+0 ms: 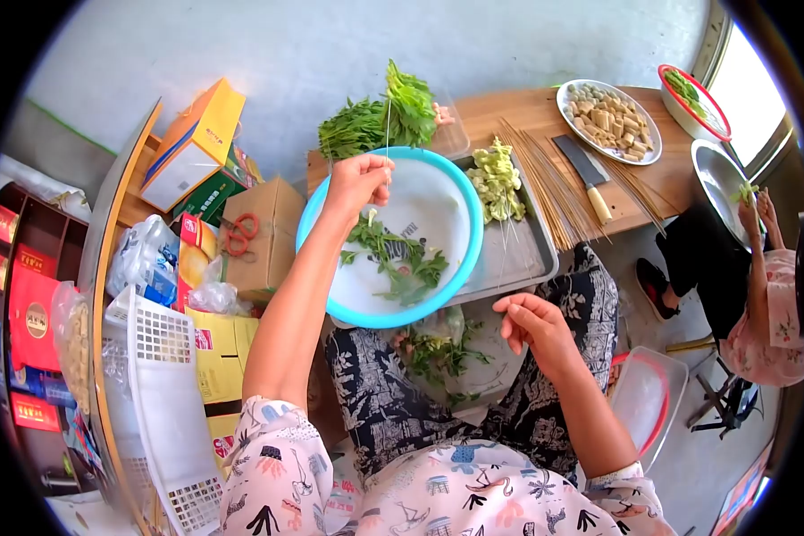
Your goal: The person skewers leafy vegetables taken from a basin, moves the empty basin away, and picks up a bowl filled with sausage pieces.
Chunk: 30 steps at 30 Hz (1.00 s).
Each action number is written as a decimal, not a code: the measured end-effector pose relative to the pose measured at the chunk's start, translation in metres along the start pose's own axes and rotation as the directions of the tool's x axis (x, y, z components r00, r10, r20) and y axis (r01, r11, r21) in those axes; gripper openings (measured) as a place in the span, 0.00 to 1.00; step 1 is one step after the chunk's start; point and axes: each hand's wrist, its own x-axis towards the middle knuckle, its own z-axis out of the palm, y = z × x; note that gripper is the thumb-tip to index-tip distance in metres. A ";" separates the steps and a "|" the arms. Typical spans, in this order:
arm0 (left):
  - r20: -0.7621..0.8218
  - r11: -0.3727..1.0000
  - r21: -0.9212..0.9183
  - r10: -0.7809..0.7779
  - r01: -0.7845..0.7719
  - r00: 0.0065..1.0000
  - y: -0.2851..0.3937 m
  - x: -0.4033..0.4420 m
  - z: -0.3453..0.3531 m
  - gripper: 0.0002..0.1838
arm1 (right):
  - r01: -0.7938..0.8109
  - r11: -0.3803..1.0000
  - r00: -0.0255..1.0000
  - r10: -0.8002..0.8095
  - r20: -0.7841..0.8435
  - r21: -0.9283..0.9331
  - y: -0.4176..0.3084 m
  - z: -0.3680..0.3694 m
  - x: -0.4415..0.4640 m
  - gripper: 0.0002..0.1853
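My left hand (357,188) is closed in a pinch on a thin skewer (388,134), raised over a blue-rimmed basin (476,210). The skewer points upward across a bright green leafy bunch (408,107); I cannot tell whether it pierces the leaves. Loose leafy stems (393,255) lie inside the basin. Over my lap, my right hand (538,332) has loosely bent fingers, apart, with nothing visible in them. A metal tray (536,241) beside the basin bears skewered pale green leaves (498,183).
On the wooden table (527,105) are bamboo skewers (538,183), a cleaver (582,165) and a plate of tan chunks (609,125). At right another person (768,313) holds greens over a metal bowl (719,179). Scissors (240,234) lie on a cardboard box (272,214) at left.
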 end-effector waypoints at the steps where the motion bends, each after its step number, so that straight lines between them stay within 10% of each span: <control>1: -0.001 1.000 -0.001 -0.002 0.002 1.000 0.000 0.011 -0.002 0.07 | -0.006 1.000 1.000 0.006 0.006 0.002 -0.001 0.001 0.001 0.10; 9: -0.150 0.968 -0.243 -0.098 0.059 0.984 -0.049 0.106 -0.055 0.09 | -0.051 0.999 0.999 0.051 0.008 -0.015 -0.011 0.006 0.008 0.10; 15: -0.343 0.947 0.054 -0.282 0.318 0.896 -0.123 0.149 -0.115 0.05 | -0.131 0.991 0.991 0.131 0.010 0.031 -0.015 0.008 0.010 0.10; 20: -0.493 0.841 0.438 -0.070 0.317 0.867 -0.124 0.140 -0.124 0.04 | -0.165 0.986 0.986 0.165 -0.035 0.006 -0.015 0.010 0.009 0.10; 21: -0.463 0.611 0.724 0.088 0.320 0.882 -0.134 0.146 -0.134 0.05 | -0.178 0.984 0.983 0.177 -0.055 -0.009 -0.015 0.012 0.008 0.11; 22: -0.544 0.757 0.631 0.277 0.169 0.792 -0.136 0.137 -0.127 0.09 | -0.172 0.985 0.984 0.172 -0.051 0.005 -0.012 0.013 0.006 0.11; 24: -0.417 0.815 0.557 0.440 -0.159 0.795 -0.097 0.092 -0.086 0.10 | -0.116 0.993 0.993 0.116 -0.039 -0.003 -0.009 0.010 0.007 0.11; 30: 0.158 0.678 0.722 0.034 -0.139 0.987 -0.150 0.032 -0.053 0.22 | -0.112 0.994 0.993 0.111 -0.042 -0.009 -0.005 0.012 0.004 0.11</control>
